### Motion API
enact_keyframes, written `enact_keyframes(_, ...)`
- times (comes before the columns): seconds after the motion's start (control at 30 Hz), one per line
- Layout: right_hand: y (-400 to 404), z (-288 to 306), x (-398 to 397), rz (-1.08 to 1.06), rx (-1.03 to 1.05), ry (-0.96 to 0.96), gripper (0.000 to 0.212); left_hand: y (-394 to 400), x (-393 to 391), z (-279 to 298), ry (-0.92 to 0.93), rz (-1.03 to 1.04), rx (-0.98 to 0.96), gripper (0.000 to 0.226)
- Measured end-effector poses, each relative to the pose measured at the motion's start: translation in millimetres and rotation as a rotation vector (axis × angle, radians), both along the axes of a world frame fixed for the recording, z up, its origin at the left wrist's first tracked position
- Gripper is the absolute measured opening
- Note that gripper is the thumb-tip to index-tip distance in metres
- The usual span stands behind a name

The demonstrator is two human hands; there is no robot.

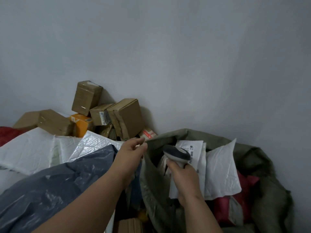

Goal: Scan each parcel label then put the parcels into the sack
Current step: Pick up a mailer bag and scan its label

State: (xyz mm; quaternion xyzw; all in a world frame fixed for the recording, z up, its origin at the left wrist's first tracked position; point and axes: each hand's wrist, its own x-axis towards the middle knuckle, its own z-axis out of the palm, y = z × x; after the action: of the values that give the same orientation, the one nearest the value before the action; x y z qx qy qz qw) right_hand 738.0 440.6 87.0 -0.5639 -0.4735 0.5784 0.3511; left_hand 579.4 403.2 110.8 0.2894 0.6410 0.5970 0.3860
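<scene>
An olive-green woven sack (262, 167) lies open at the right, against the wall. Inside it sit white mailers, one (220, 169) plain and one with a printed label (193, 148), plus red parcels (222, 209). My right hand (183, 179) grips a grey handheld scanner (178, 153), its head over the sack's mouth beside the labelled mailer. My left hand (133, 150) pinches the sack's left rim (151, 143), holding it up. A large dark grey poly parcel (55, 187) lies under my left forearm.
Several brown cardboard boxes (126, 118) and an orange box (82, 123) are piled against the wall at the left. White bubble mailers (32, 148) lie in front of them. A red item (6, 133) shows at the far left. Another carton (129, 226) sits low in the middle.
</scene>
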Motion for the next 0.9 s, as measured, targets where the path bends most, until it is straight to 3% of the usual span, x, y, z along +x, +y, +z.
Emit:
enact_keyframes(0.13,-35.7,17.6,-17.0,-0.044,0.057,0.098,0.01,-40.2,-26.9,9.4,0.004,0.097,-0.005,0.025)
enact_keyframes(0.3,-87.2,32.6,-62.4,0.073,-0.009,0.216,0.024,-106.9,-72.6,7.8,0.049,0.174,-0.025,0.015)
enact_keyframes(0.4,-122.1,33.5,-96.0,0.143,-0.064,0.26,0.033,-150.5,-103.4,8.6,0.104,0.235,-0.048,0.022)
enact_keyframes(0.57,-166.2,29.3,-142.3,0.25,-0.096,0.281,0.025,-207.7,-149.4,10.6,0.184,0.371,-0.077,0.027)
enact_keyframes(0.9,-161.1,17.1,-195.0,0.308,-0.124,0.261,0.03,-228.9,-194.6,-8.1,0.197,0.493,-0.219,0.033)
